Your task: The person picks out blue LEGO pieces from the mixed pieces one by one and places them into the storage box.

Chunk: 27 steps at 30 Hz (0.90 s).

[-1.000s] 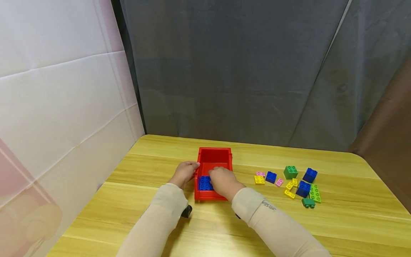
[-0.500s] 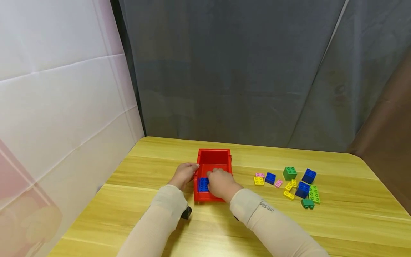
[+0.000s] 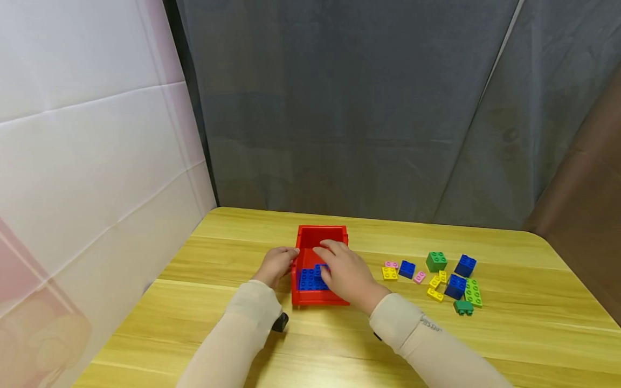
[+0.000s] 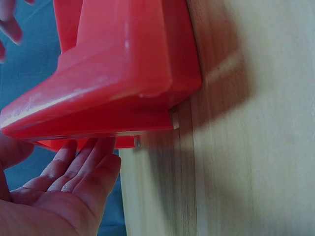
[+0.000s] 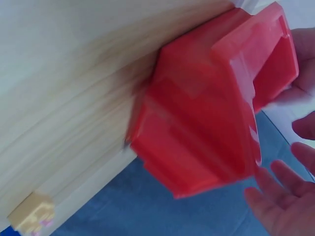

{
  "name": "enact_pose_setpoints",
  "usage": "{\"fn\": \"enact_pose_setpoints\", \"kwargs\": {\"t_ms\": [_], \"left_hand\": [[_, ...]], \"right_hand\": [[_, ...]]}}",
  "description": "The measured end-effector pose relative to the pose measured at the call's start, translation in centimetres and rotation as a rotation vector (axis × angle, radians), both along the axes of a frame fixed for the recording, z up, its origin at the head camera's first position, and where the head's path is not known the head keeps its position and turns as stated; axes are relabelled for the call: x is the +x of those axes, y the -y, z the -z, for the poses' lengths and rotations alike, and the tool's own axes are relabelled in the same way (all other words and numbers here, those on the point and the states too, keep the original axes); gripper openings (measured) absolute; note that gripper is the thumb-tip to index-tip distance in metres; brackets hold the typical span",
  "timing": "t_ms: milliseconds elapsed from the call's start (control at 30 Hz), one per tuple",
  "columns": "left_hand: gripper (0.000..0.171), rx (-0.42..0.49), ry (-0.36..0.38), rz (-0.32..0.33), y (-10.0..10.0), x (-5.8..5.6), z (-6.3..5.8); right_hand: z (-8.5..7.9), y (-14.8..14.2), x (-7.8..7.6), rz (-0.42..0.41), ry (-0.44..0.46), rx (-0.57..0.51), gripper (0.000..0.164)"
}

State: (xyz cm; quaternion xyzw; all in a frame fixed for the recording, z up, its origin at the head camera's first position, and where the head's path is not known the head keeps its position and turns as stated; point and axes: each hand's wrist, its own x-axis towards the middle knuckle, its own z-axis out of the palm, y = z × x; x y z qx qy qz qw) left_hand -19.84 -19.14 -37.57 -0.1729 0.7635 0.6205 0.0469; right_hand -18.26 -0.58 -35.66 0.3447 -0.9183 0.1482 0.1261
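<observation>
A red storage bin (image 3: 320,298) stands on the table in the head view, with blue toy bricks (image 3: 306,280) at its near end. One blue brick (image 3: 318,272) there looks a little higher than its neighbour and is partly hidden by the right hand. My left hand (image 3: 275,265) grips the bin's left wall, thumb at the rim and fingers along the outside, as the left wrist view also shows. Over the bin's right side is my right hand (image 3: 346,272), fingers spread and holding nothing; the right wrist view shows its fingers (image 5: 275,196) near the rim.
Right of the bin lie loose bricks: a yellow brick (image 3: 390,274), a small blue brick (image 3: 407,269), a pink brick (image 3: 419,277), a green brick (image 3: 436,262), a lime plate (image 3: 473,292) and a dark green brick (image 3: 463,307). A grey curtain (image 3: 339,108) hangs behind.
My right hand has risen from inside the bin and moved slightly right, its fingers spreading. A blue brick it covered now shows. The left hand keeps its hold on the wall.
</observation>
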Motion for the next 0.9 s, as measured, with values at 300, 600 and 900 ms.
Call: {"fn": "enact_pose_setpoints", "kwargs": {"t_ms": [300, 600, 900], "left_hand": [[0.04, 0.0, -0.003, -0.006, -0.1, 0.0, -0.1], [0.041, 0.0, 0.003, 0.0, 0.1, -0.1, -0.2], [0.042, -0.012, 0.017, 0.004, 0.1, 0.0, 0.0]], "right_hand": [[-0.3, -3.5, 0.3, -0.012, -0.142, -0.124, 0.046], [-0.2, -6.7, 0.3, 0.095, -0.143, -0.158, 0.042], [0.4, -8.8, 0.0, 0.176, -0.144, -0.172, 0.043]]}}
